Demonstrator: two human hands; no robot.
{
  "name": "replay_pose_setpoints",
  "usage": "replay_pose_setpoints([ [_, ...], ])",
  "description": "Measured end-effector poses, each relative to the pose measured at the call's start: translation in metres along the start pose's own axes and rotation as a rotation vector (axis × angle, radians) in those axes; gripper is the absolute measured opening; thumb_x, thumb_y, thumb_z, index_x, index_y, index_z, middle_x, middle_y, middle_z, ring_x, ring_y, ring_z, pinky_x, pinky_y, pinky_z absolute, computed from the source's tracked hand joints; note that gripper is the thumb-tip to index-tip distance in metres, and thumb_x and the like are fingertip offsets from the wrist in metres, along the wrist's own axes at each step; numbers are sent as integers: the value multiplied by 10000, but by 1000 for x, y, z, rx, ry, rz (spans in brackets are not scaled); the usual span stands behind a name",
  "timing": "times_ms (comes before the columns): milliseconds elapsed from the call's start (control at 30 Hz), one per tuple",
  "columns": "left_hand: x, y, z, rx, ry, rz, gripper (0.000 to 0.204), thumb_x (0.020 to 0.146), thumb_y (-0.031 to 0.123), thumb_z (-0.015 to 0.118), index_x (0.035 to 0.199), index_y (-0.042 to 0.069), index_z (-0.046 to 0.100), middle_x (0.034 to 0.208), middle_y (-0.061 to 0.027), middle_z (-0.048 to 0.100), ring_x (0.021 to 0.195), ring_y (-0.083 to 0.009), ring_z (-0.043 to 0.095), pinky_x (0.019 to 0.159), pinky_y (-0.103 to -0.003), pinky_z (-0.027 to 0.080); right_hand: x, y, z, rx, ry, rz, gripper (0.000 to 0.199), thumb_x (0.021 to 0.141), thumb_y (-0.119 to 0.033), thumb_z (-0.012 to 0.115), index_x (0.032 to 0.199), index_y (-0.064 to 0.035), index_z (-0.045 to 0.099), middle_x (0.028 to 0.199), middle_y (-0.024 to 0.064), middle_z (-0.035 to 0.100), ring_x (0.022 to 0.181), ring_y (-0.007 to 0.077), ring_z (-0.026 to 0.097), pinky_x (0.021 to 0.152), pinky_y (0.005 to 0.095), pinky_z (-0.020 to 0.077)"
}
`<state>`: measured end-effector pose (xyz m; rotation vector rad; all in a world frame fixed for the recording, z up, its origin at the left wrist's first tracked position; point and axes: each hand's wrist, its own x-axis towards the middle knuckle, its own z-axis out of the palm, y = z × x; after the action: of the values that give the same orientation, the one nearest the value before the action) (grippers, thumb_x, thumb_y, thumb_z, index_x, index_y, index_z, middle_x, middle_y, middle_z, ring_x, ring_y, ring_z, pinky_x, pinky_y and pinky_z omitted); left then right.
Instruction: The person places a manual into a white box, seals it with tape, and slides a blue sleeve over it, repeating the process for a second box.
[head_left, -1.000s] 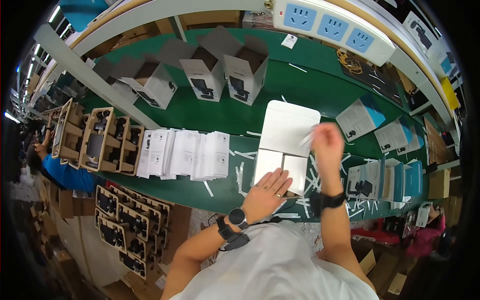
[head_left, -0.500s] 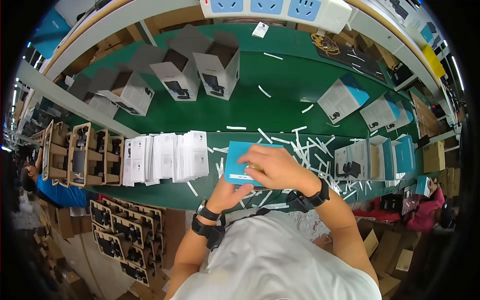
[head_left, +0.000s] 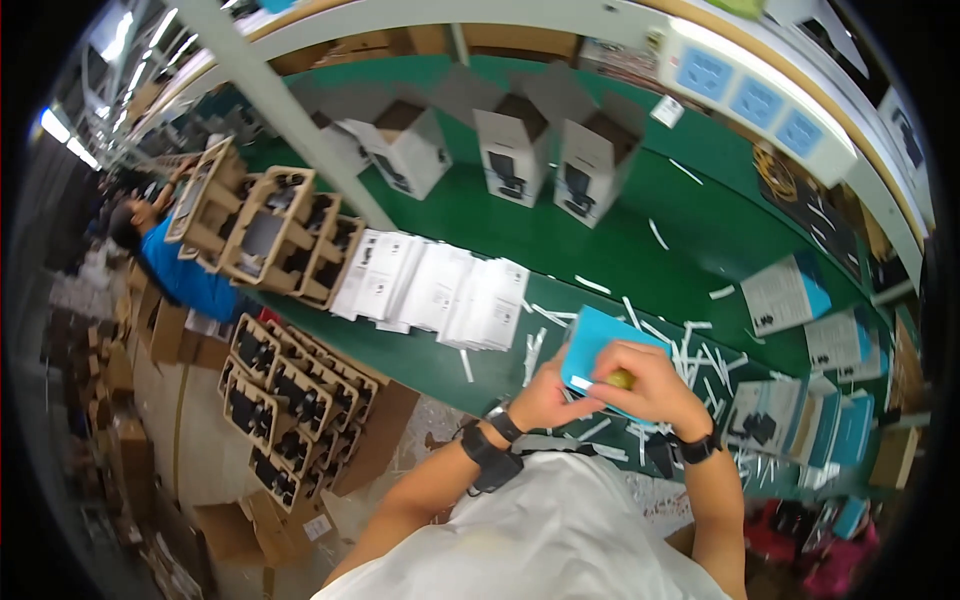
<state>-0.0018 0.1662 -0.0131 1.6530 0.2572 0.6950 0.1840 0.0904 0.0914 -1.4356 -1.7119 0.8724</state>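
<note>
A bright blue box [head_left: 612, 335] sits at the near edge of the green bench, tilted in the view, its blue face up. My left hand [head_left: 545, 402] grips its near left corner, the thumb pointing toward my other hand. Over the near part of the box, my right hand [head_left: 655, 388] is closed round a small yellowish, round thing [head_left: 621, 379], mostly hidden by the fingers. Its fingertips touch the box beside a white strip [head_left: 582, 382] at the near edge. Loose white paper strips [head_left: 690, 345] lie around the box.
Stacked white leaflets [head_left: 440, 290] and brown moulded trays [head_left: 275, 230] with black parts stand left. Open white boxes [head_left: 510, 150] stand at the back; blue-and-white boxes [head_left: 795, 420] are at right. More trays [head_left: 290, 400] are stacked below the bench. A person in blue [head_left: 185, 260] is at far left.
My view has turned left and tilted, so the bench slants and appears farther right. My right hand has drawn in toward the near left edge of the blue box, closer to my left hand.
</note>
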Motion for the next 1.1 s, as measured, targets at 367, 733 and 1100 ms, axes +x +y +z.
replay_pose_setpoints([
  [367, 9, -8, 7, 4, 88, 91, 823, 704, 190, 912, 1419, 119, 512, 1561, -152, 350, 1498, -422, 245, 1201, -521, 263, -201, 197, -29, 63, 759, 698, 556, 978, -291, 656, 1443, -28, 502, 792, -1, 588, 737, 72, 554, 659, 225, 472],
  [733, 4, 12, 6, 310, 162, 42, 651, 670, 136, 918, 1253, 49, 642, 1295, -156, 616, 1338, -406, 494, 1108, -502, 414, -102, 28, 52, -72, 780, 403, 608, 752, -6, 819, 1329, -52, 632, 1104, 44, 573, 682, 66, 456, 617, 214, 394],
  [1100, 6, 17, 6, 534, 128, 133, 515, 705, 119, 878, 1192, 82, 712, 1220, -89, 669, 1107, -320, 599, 946, -407, 497, -108, 24, 46, -46, 708, 198, 502, 818, 19, 749, 1305, -61, 655, 1022, 57, 628, 725, 124, 545, 637, 248, 470],
])
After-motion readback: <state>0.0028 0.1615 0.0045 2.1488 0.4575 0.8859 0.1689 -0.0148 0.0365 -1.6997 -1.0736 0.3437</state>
